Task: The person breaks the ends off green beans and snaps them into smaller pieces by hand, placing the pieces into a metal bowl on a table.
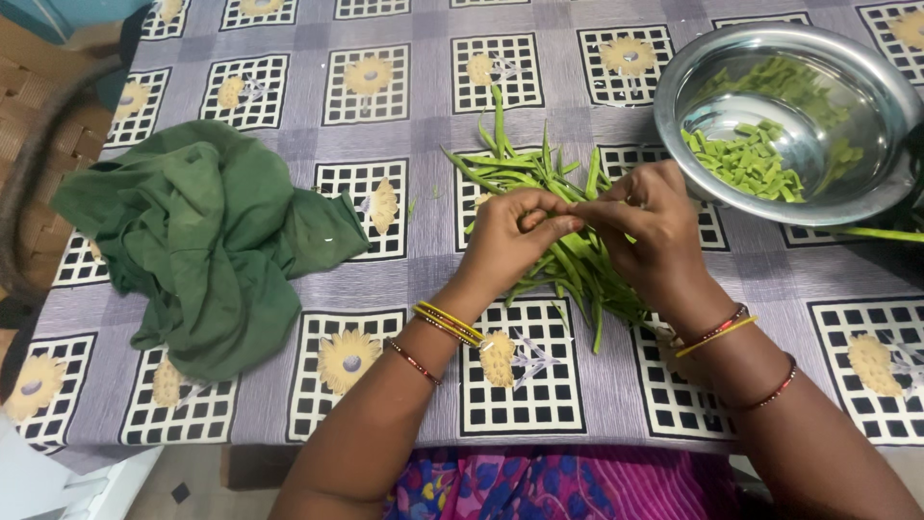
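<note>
A loose pile of long green beans (539,193) lies on the patterned tablecloth (366,125) in the middle. Over the pile, my left hand (510,241) and my right hand (645,231) meet fingertip to fingertip, pinching a bean between them; the bean itself is mostly hidden by the fingers. To the upper right stands a steel bowl (866,91) holding several short cut bean pieces (746,164). Both wrists wear thin bangles.
A crumpled green cloth (202,241) lies on the left of the table. The table's near edge runs just below my forearms. One long bean (881,234) lies beside the bowl at the right edge. A chair shows at the far left.
</note>
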